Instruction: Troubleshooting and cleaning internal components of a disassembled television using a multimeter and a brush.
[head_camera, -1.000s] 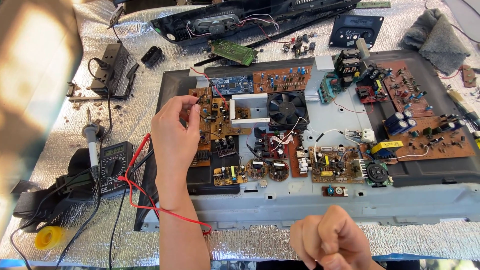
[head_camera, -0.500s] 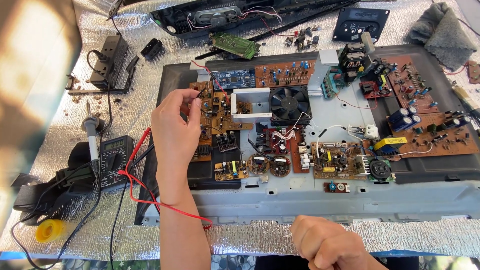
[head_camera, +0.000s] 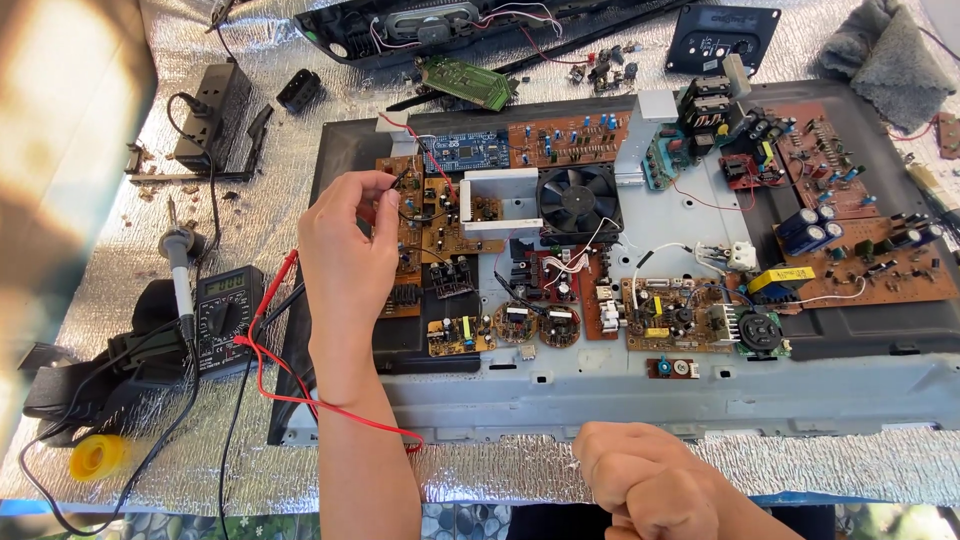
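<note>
Head view, looking down: the left hand is raised over the upper left corner of the work, thumb and forefinger pinched together on what looks like a thin dark probe tip, pressed to the brown circuit board crowded with small components. That board lies directly under and just right of the fingertips, so this hand is far the nearer one. The right hand rests well apart at the near edge, curled into a loose fist; whether it holds anything I cannot tell. A red test lead runs along the left forearm, its length slanting from the near edge up and left to the black handheld multimeter lying just left of the wrist. Beyond the fingertips sits a black square cooling fan, all mounted on a broad grey metal chassis panel over crinkled silver foil sheeting.
</note>
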